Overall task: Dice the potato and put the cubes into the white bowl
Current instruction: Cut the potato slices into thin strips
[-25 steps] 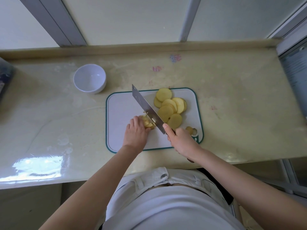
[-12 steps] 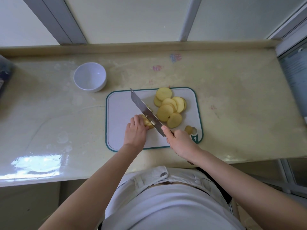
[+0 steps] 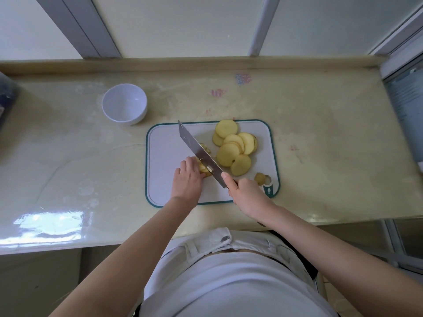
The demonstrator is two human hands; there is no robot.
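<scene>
A white cutting board [image 3: 164,152] with a green rim lies on the counter. Several round potato slices [image 3: 233,147] are piled on its right half. My left hand [image 3: 186,181] holds down a small stack of potato pieces [image 3: 202,168] with curled fingers. My right hand [image 3: 246,194] grips the handle of a cleaver [image 3: 199,152], whose blade stands right against the held pieces and slants to the upper left. A small potato end piece [image 3: 259,178] lies near the board's right corner. The white bowl [image 3: 124,103] stands to the upper left of the board with nothing in it.
The beige counter [image 3: 320,145] runs wall to wall, with a raised ledge at the back and a window behind it. A dark object [image 3: 5,97] sits at the far left edge. A pale appliance side [image 3: 407,106] borders the right end.
The cleaver has shifted slightly left along the held potato pieces, blade still down on the board. My left hand stays on the pieces. The slices and bowl have not moved.
</scene>
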